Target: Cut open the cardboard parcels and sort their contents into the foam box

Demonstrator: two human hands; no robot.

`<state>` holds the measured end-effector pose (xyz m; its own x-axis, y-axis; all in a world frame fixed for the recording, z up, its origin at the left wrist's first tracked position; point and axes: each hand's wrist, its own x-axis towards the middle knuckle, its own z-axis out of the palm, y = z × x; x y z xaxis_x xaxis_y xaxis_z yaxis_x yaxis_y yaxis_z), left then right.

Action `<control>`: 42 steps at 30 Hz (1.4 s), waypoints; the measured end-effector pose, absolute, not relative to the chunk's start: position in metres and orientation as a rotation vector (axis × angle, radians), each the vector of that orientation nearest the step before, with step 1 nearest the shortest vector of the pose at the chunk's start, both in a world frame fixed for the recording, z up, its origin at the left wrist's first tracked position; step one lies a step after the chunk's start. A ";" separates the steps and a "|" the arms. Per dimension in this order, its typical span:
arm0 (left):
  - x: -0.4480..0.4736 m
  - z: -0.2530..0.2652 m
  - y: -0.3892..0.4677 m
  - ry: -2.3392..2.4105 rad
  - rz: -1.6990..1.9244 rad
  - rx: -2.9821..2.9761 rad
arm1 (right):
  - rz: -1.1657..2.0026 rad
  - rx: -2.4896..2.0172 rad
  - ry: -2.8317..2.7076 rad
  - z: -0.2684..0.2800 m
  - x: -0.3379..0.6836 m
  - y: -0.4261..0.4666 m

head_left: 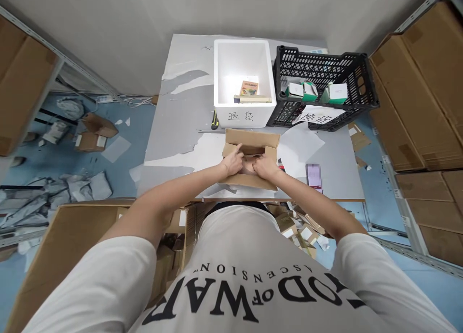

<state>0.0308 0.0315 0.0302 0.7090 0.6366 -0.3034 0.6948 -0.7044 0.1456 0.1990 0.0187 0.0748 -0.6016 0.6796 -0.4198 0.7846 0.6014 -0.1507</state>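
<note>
A small cardboard box (252, 137) stands on the table in front of me with its flaps folded outward. My left hand (234, 161) reaches over its left side, fingers curled and the index finger raised. Opposite it, my right hand (265, 166) is closed at the right of the opening, with the fingertips down inside. Between the hands shows something pinkish-brown (249, 166) in the box; its kind is unclear. What the fingers pinch is hidden. A red and black object (281, 165) lies right beside my right wrist, partly covered.
Behind the box stand a white foam bin (246, 116) with small boxes in it and a black crate (325, 62) holding green-white boxes. A yellow-black utility knife (214, 120) and a phone (314, 177) lie on the table (170, 125). A large carton (72, 236) stands below left.
</note>
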 end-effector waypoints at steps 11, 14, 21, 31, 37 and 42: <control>-0.004 0.039 -0.005 1.750 -0.265 2.290 | -0.926 1.863 2.166 0.026 0.288 -0.025; -0.002 0.018 -0.007 1.744 -0.221 2.224 | -1.135 1.935 2.326 -0.002 0.294 -0.022; 0.005 -0.001 -0.009 1.822 -0.086 2.125 | -0.905 1.931 2.375 0.002 0.295 -0.014; 0.005 -0.002 -0.010 1.834 -0.060 2.102 | -0.433 1.237 2.756 0.038 0.205 0.046; 0.005 0.000 -0.010 1.832 -0.097 2.071 | -0.396 1.229 2.291 -0.020 0.174 0.070; 0.006 -0.001 -0.011 1.861 -0.081 2.058 | -0.417 1.246 2.201 -0.047 0.173 0.075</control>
<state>0.0057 -0.0113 -0.0005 0.1292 0.9509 -0.2812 0.9717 -0.0649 0.2271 0.1733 0.0748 -0.0468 -0.4032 0.6780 -0.6146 0.8560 0.5170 0.0088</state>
